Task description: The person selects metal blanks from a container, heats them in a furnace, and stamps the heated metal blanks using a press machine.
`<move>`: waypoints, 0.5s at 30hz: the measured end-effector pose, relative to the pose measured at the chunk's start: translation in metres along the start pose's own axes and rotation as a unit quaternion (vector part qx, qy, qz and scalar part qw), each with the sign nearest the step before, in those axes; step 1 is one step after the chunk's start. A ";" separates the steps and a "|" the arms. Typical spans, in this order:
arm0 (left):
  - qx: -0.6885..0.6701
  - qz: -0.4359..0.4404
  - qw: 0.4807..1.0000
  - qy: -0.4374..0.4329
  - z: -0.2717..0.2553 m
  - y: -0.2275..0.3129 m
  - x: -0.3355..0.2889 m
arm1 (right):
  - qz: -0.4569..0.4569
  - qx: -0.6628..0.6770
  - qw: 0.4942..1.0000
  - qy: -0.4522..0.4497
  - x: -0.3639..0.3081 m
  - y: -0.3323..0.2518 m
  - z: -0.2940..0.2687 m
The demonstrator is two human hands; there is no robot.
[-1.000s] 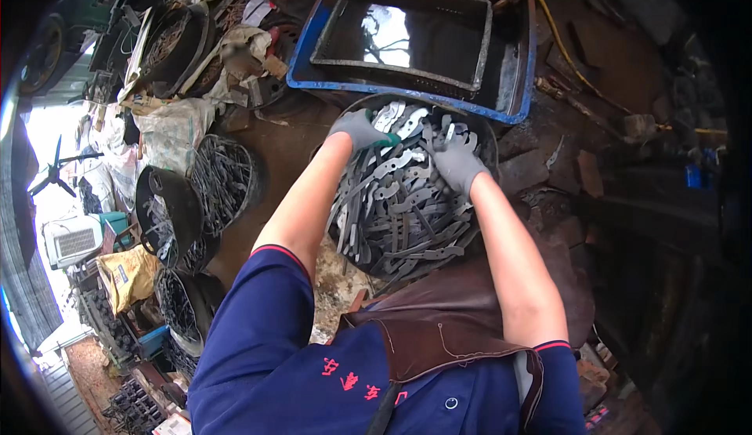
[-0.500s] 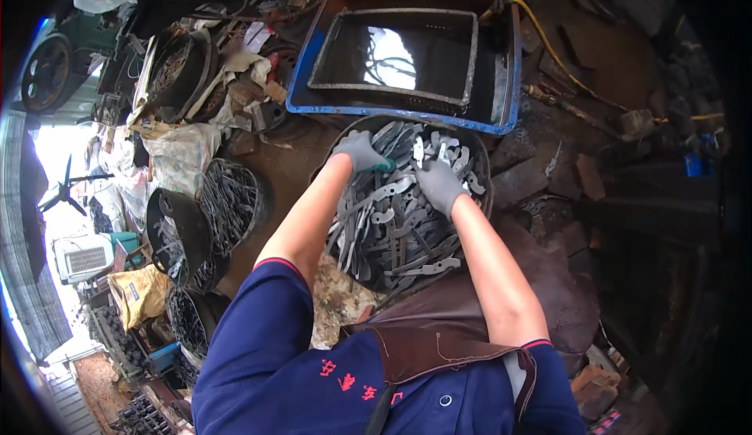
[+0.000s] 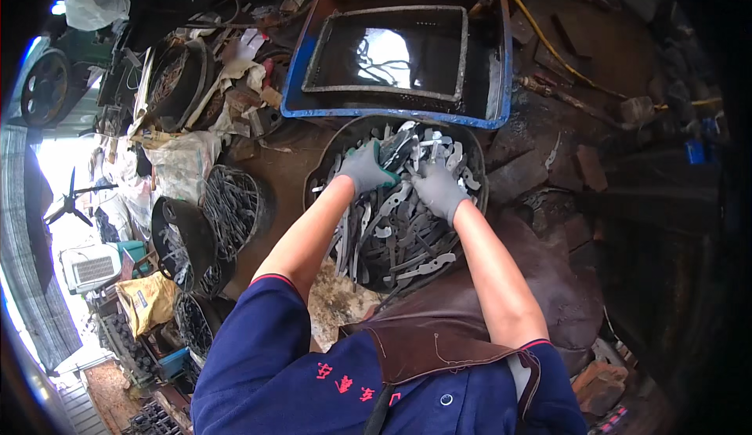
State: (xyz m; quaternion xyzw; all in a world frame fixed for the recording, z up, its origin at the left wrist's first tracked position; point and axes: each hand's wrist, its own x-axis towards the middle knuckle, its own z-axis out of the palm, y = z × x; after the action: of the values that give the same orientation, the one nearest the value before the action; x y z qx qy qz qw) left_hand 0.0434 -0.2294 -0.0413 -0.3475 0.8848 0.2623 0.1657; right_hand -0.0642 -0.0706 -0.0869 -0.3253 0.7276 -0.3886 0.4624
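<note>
Both gloved hands work inside the round basket (image 3: pixel 329 170) of flat metal blanks (image 3: pixel 392 235). The left hand (image 3: pixel 365 170) is curled shut on a dark blank (image 3: pixel 396 150) at the far rim; the blank's long axis runs up and to the right of that hand. The right hand (image 3: pixel 437 190) rests just beside it, fingers bent over the pile; whether it grips anything cannot be told. The blue tray (image 3: pixel 291 99) lies directly beyond both hands.

The dirt floor (image 3: pixel 282 168) is carrying a round basket (image 3: pixel 470 161) of flat metal blanks (image 3: pixel 392 231). A blue tub (image 3: pixel 392 110) is sitting just beyond it.
</note>
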 end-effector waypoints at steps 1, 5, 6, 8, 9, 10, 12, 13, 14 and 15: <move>0.005 -0.005 1.000 0.002 -0.005 -0.001 -0.006 | -0.026 -0.067 0.997 0.013 -0.010 -0.017 -0.003; 0.011 0.008 0.998 0.061 0.001 -0.004 -0.012 | 0.065 0.036 0.995 -0.067 -0.028 -0.041 -0.005; 0.019 0.010 0.997 0.072 0.003 -0.002 -0.009 | 0.009 -0.018 0.999 -0.025 -0.022 -0.024 0.001; -0.011 0.023 0.995 0.098 0.006 -0.004 -0.012 | 0.001 0.016 0.999 -0.031 -0.023 -0.027 0.002; -0.042 0.035 0.991 0.124 0.007 -0.005 -0.011 | 0.001 0.017 0.999 -0.029 -0.020 -0.025 0.006; -0.042 0.037 0.991 0.122 0.008 -0.006 -0.011 | 0.018 0.041 0.998 -0.035 -0.019 -0.025 0.011; -0.011 0.040 0.987 0.155 0.011 -0.008 -0.009 | 0.036 0.066 0.996 -0.038 -0.018 -0.022 0.016; -0.011 0.041 0.987 0.154 0.010 -0.006 -0.010 | 0.022 0.021 0.999 -0.023 -0.021 -0.028 0.012; -0.010 0.040 0.990 0.135 0.007 -0.004 -0.011 | 0.008 -0.025 1.000 -0.007 -0.023 -0.031 0.009; -0.009 0.038 0.993 0.116 0.006 -0.001 -0.012 | 0.013 -0.044 0.999 -0.020 -0.024 -0.029 0.008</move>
State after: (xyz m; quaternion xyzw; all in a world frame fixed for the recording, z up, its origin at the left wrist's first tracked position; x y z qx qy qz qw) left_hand 0.0536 -0.2207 -0.0405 -0.3430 0.9083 0.2343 0.0490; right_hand -0.0451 -0.0668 -0.0541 -0.3434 0.7388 -0.3433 0.4673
